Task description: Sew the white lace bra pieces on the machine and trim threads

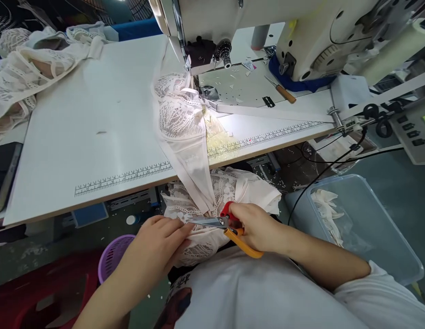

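My right hand (256, 226) grips a pair of scissors (212, 221) by their red and orange handles, the blades pointing left. Close to the blade tips, my left hand (160, 240) has its fingers closed on the edge of a white lace bra (198, 251) lying on my lap. Another white lace bra (181, 114) rests under the sewing machine's needle area, and its band hangs over the table edge toward my lap. What lies beneath my left fingers is partly hidden.
The sewing machine (297, 45) stands on a white table (71, 119) with a printed ruler along its edge. White tape (274, 112) runs right. A wooden-handled awl (284, 92), more lace bras (44, 68), a phone (7, 173), a plastic bin (386, 228) and a purple basket (111, 256) surround me.
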Available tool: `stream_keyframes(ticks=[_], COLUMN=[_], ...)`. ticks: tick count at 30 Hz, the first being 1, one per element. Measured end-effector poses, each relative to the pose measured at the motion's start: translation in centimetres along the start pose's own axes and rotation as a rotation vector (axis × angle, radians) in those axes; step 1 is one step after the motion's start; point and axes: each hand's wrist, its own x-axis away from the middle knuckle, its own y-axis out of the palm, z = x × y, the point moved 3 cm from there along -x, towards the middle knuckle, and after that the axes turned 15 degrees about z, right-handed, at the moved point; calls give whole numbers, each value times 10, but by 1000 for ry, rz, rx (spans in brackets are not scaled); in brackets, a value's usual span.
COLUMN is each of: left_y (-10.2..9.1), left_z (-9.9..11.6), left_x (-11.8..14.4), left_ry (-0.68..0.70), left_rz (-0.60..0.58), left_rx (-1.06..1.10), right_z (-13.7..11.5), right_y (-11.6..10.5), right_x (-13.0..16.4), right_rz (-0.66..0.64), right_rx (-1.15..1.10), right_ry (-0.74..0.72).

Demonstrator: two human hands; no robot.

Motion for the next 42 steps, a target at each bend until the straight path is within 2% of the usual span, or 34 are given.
stream_keyframes(ticks=[5,8,11,14,16,20,22,24,27,29,31,34,36,39,42], left_y=[-8,-2,4,0,-7,-23,-28,-31,-32,-31,-30,-30,-29,-26,-24], left_z=[-12,-16,-21,-24,-24,-26,-25,-23,-22,-23,-25,-28,-29,-30,-33], left_x=[25,35,42,46,47,44,38,32,31,35,37,37,35,34,39], left_ry=[12,4,14,-26,-88,-315,-302,-216,-175,-221,-339,-537,-606,-678,-808], left_rz=[142,230,370,436,432,388,305,153,-56,-91,-38,92,154,240,312], left_rx=[-184,-203,-234,-177,-45,306,524,713,855,905,895,713,596,530,455], right_z=[2,2,4,6,7,7,7,7,5,4,3,3,4,5,5], right_y=[-3,-3,-4,-4,-5,-5,-5,-5,-5,-5,-5,-7,-7,-8,-8], right_x=[0,-1,0,1,1,3,3,4,5,5,6,8,9,11,12], right_rz=[-29,-33,-28,-16,-13,-14,-17,-22,-39,-57,-70,-66,-51,-39,-34], right_rx=[-87,-139,-145,-120,-111,-112,-114,-115,-109,-113,-118,-120,-124,-142,-161], right_ry=[90,136,159,168,171,166,157,154,160,157,149,124,104,89,77])
